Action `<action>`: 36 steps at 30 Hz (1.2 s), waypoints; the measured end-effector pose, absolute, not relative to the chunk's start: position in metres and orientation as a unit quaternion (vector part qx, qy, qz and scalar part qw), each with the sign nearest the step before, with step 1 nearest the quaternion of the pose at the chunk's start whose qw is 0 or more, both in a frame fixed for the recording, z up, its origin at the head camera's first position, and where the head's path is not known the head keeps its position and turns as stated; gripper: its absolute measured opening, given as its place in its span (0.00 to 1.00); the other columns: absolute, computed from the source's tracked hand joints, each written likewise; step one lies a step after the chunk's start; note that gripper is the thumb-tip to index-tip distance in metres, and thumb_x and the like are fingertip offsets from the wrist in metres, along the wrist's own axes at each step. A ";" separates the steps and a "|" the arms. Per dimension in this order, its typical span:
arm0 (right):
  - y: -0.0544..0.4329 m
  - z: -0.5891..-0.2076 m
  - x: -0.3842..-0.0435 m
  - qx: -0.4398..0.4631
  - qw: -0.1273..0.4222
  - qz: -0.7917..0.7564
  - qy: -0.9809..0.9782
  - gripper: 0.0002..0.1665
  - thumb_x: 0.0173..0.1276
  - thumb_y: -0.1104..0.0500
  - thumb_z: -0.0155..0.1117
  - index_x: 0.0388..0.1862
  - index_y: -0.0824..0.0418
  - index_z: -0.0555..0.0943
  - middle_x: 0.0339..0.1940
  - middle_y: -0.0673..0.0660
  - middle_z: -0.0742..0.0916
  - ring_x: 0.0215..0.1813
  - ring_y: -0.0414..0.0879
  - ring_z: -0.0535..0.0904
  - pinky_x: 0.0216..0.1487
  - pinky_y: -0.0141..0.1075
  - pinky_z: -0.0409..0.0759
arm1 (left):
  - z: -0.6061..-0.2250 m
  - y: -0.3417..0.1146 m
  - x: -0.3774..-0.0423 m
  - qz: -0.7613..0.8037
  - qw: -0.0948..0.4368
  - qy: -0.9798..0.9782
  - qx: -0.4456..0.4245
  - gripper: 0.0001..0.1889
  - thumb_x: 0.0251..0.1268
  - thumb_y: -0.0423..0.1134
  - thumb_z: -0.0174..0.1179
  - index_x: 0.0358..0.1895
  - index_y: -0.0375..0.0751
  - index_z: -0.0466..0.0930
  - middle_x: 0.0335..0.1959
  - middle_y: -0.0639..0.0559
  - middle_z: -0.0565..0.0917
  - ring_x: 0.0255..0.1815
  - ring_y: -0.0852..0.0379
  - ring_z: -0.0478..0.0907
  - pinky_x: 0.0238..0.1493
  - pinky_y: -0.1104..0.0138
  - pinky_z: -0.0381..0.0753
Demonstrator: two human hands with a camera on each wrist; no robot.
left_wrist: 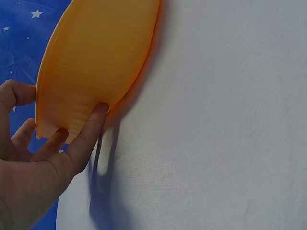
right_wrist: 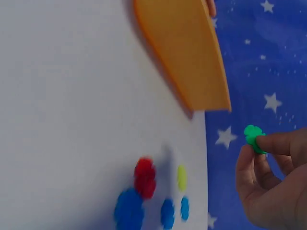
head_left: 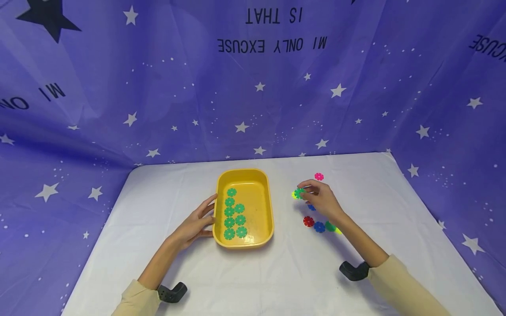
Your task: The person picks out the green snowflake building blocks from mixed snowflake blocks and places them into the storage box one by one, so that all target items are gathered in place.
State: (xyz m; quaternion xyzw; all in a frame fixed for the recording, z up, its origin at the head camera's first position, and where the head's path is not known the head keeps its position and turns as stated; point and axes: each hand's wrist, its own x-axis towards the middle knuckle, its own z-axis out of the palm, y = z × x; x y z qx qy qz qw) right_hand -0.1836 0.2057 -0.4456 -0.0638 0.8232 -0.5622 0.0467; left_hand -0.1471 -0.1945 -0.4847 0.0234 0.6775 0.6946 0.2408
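Note:
Fingers of the left hand (head_left: pixel 195 227) touch the left wall of a yellow tray (head_left: pixel 270 210); in the left wrist view the fingertips lie against its side. Inside the tray, toward its left, several green snowflake discs (head_left: pixel 229 222) are laid in two columns. To the right of the tray, the right hand (head_left: pixel 322 199) pinches a green snowflake disc (head_left: pixel 299 193) between thumb and fingers. The right wrist view shows that green disc (right_wrist: pixel 253 138) raised off the table. Behind it in the head view, a yellow disc (head_left: pixel 294 195) is partly hidden.
Around the right hand lie a pink disc (head_left: pixel 319 176), a red disc (head_left: pixel 308 221), a blue disc (head_left: pixel 319 227) and a green disc (head_left: pixel 330 226), with a yellow one partly under the forearm. A white cloth covers the table (head_left: pixel 276 281); a purple star-printed curtain (head_left: pixel 197 87) stands behind.

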 end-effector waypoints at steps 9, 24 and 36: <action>0.140 -0.432 -0.197 -0.040 0.114 -0.637 0.761 0.17 0.68 0.71 0.61 0.56 0.70 0.79 0.47 0.64 0.84 0.47 0.58 0.82 0.49 0.39 0.84 | -0.486 -0.195 -0.147 0.696 0.241 0.676 0.022 0.41 0.68 0.28 0.51 0.81 0.58 0.47 0.81 0.41 0.46 0.66 0.35 0.68 0.48 0.50 0.83; 0.052 -0.438 -0.220 -0.050 0.168 -0.614 0.770 0.16 0.66 0.74 0.60 0.53 0.69 0.81 0.38 0.60 0.85 0.45 0.64 0.83 0.50 0.48 0.84 | -0.483 -0.193 -0.146 0.699 0.246 0.672 0.016 0.42 0.68 0.30 0.52 0.81 0.59 0.46 0.81 0.41 0.46 0.66 0.35 0.67 0.49 0.49 0.83; 0.027 -0.469 -0.226 -0.034 0.160 -0.549 0.819 0.20 0.63 0.72 0.61 0.54 0.69 0.81 0.26 0.55 0.83 0.29 0.49 0.79 0.29 0.29 0.74 | -0.483 -0.193 -0.147 0.695 0.245 0.675 0.019 0.42 0.68 0.30 0.52 0.81 0.59 0.46 0.80 0.41 0.46 0.64 0.37 0.69 0.49 0.50 0.83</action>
